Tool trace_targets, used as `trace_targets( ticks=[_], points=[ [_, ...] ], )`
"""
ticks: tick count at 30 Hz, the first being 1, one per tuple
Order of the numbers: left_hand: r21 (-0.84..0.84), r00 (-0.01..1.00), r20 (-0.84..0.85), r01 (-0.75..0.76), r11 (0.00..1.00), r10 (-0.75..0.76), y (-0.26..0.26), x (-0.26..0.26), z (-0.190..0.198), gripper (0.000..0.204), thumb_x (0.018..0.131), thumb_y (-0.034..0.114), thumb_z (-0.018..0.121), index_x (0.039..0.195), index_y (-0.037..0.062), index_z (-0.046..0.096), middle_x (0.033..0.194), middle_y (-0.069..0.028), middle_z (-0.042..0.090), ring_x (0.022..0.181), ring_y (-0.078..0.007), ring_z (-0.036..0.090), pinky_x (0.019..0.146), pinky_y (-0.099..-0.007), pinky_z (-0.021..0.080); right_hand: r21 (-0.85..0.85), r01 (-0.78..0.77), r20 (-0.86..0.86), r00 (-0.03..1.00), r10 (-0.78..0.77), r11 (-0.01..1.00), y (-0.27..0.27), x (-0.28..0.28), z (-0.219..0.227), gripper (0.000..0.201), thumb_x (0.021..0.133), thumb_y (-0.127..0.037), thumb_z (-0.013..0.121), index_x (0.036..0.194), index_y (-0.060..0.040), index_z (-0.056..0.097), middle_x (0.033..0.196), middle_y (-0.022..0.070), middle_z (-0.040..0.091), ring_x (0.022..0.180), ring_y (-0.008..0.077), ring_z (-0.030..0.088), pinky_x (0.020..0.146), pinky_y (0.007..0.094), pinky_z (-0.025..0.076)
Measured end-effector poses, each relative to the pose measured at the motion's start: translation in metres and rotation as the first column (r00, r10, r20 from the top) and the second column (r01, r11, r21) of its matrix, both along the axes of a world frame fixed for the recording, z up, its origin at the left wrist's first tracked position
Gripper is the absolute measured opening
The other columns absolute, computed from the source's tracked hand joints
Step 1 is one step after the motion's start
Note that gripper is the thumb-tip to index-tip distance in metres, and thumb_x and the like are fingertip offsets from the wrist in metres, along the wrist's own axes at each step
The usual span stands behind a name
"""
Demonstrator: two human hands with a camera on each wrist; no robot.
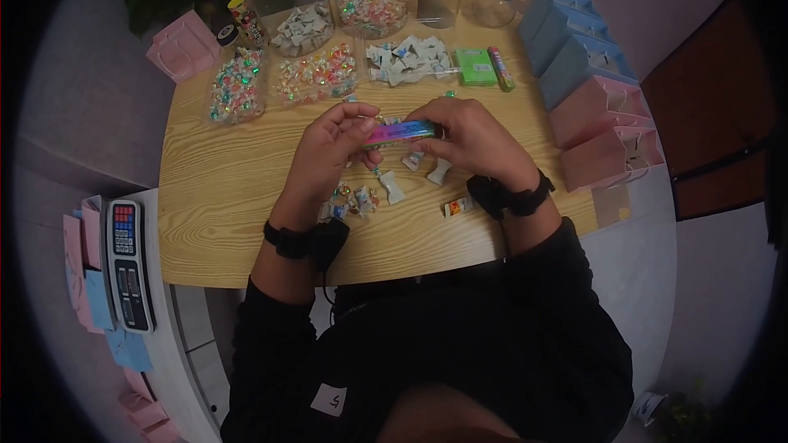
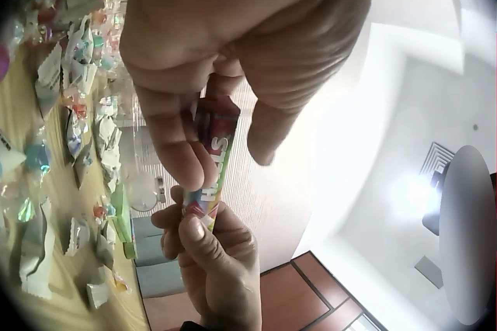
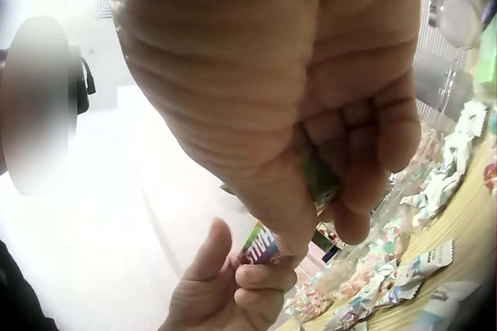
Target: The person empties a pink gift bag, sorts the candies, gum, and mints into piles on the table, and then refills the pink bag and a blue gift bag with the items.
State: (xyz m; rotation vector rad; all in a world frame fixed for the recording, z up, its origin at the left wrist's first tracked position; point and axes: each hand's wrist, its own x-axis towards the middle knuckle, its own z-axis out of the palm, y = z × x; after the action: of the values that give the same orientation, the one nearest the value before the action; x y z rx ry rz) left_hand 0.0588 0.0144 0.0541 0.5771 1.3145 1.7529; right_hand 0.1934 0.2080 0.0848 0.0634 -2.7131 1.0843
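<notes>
The candy stick (image 1: 400,132) lay left to right, left hand (image 1: 328,141) gripping its left end, right hand (image 1: 474,136) its right.

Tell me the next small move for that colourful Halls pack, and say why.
Probably lower the Halls pack to the table beside the loose wrapped sweets. The left hand and right hand both hold it raised, and those sweets lie close by on the tabletop, so setting it down there looks simplest.
</notes>
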Motion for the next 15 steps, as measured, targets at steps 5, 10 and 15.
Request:
trace_targets(
  ticks=[5, 10, 15],
  points=[
    [0.106, 0.985, -0.172, 0.002, 0.994, 0.017, 0.002, 0.002, -0.004, 0.032, 0.094, 0.01, 0.063, 0.12, -0.0048, 0.054, 0.091, -0.0109, 0.067, 0.074, -0.0148, 0.067, 0.067, -0.0264, 0.058, -0.068, 0.059, 0.032, 0.998, -0.057, 0.996, 0.003, 0.001, -0.003, 0.028, 0.079, -0.016, 0.077, 0.102, -0.0032, 0.068, 0.088, 0.0126, 0.064, 0.079, 0.0254, 0.061, 0.068, 0.0358, 0.049],
    [0.091, 0.998, -0.051, -0.018, 0.996, 0.023, 0.002, -0.007, -0.01, 0.028, 0.094, 0.011, 0.063, 0.117, -0.0035, 0.056, 0.092, -0.0111, 0.067, 0.071, -0.0156, 0.067, 0.065, -0.0247, 0.057, -0.073, 0.018, -0.161, 0.986, -0.029, 0.997, 0.002, 0.0, -0.006, 0.028, 0.08, -0.015, 0.076, 0.105, -0.0036, 0.067, 0.091, 0.0085, 0.055, 0.078, 0.0226, 0.058, 0.067, 0.0333, 0.048],
    [0.143, 0.996, 0.007, -0.087, 0.986, 0.087, 0.005, -0.002, -0.005, 0.025, 0.097, 0.012, 0.059, 0.117, -0.0016, 0.056, 0.102, -0.0132, 0.066, 0.075, -0.0166, 0.067, 0.066, -0.0278, 0.057, -0.102, 0.378, -0.277, 0.878, -0.391, 0.92, 0.045, 0.008, -0.01, 0.023, 0.083, -0.016, 0.074, 0.1, -0.0026, 0.069, 0.085, 0.01, 0.062, 0.069, 0.0207, 0.061, 0.062, 0.0314, 0.048]
  ],
)
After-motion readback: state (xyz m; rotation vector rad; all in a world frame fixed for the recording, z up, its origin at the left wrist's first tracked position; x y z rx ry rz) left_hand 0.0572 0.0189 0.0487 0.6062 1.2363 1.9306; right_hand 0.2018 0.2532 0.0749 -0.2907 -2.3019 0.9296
